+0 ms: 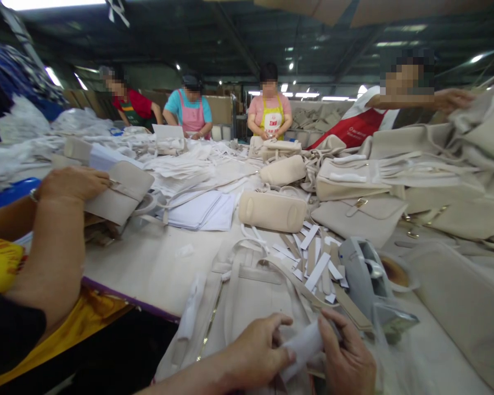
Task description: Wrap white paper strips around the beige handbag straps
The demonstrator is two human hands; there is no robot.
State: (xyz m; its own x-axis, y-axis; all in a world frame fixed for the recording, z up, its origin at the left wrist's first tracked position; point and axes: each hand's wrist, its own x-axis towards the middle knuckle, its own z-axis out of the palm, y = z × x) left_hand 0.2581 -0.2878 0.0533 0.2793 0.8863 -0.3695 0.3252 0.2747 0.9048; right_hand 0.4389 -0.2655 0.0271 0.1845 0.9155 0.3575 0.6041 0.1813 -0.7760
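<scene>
A small piece of white paper [303, 346] is stretched between my two hands. My left hand [260, 346] pinches its left end between thumb and fingers. The other end is gripped by the fingers of my right hand [349, 354]. Under both hands lies a beige bag [251, 293] with straps and a gold zipper along its left side. A rolled white wrapping [191, 307] sits at that side of the bag. Just beyond my right hand is a grey tape dispenser [364, 269], beside a heap of white and beige strips [318, 263].
At the left, a co-worker's hand [72, 184] holds a beige bag [127, 186]. White sheets [200, 211] lie mid-table. Beige bags [271, 211] are piled centre and right. Several other people stand along the far side, one reaching towards the right-hand pile.
</scene>
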